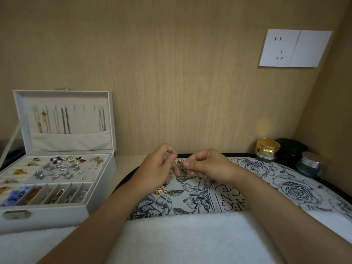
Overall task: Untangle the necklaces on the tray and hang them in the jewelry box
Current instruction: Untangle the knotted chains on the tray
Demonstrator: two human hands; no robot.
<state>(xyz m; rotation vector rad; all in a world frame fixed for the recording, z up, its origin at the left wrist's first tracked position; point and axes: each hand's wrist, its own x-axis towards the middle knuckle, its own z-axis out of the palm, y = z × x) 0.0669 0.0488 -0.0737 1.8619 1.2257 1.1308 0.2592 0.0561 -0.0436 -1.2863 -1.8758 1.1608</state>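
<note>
A person's left hand (158,165) and right hand (208,165) meet over the far edge of a flower-printed tray (285,181), the fingers (187,164) of both curled and pinching a small tangled necklace (180,164) held just above the tray. A second small jewelry piece (162,191), pink and gold, lies on the tray beside the left wrist. To the left on the surface (129,161) stands the white jewelry box (101,180), its lid upright, with several chains (64,121) hanging from hooks inside the lid and earrings and rings filling the compartments below. A white towel (190,237) covers the tray's near edge. A gold jar (267,149) and a silver-lidded jar (310,165) sit in the right corner, below a wall socket (295,48).
</note>
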